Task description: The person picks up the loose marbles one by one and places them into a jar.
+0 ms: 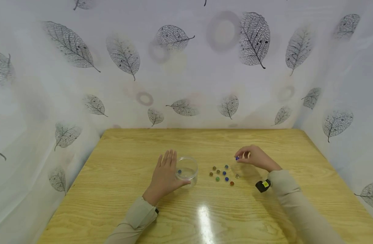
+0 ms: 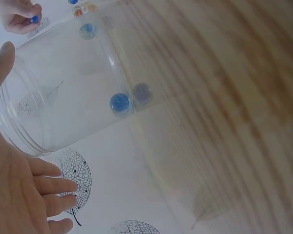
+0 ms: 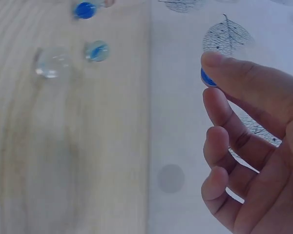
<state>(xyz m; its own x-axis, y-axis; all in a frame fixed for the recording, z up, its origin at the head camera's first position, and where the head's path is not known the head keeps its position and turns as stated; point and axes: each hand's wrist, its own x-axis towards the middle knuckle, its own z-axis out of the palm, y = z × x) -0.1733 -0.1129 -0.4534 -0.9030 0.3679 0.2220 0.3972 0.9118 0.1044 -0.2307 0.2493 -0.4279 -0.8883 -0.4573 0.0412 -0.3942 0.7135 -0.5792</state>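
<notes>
A clear, round plastic jar (image 1: 194,173) stands upright on the table, with a blue marble (image 2: 120,104) at its bottom. Along the jar's left side my left hand (image 1: 166,176) is held with straight fingers, its thumb stretched across the near side. Between thumb and forefinger, my right hand (image 1: 255,158) pinches a deep-blue marble (image 3: 207,79) above the table, right of the jar. Thumb and fingertip hide part of that marble. Several loose marbles lie between the jar and the right hand, among them a green one (image 1: 217,179), an amber one (image 1: 232,183) and a clear one (image 3: 53,63).
The wooden table (image 1: 128,142) has its far edge against a pale curtain (image 1: 192,78) printed with leaf skeletons, which also hangs at both sides. A black device (image 1: 262,185) with a yellow label sits at the right wrist.
</notes>
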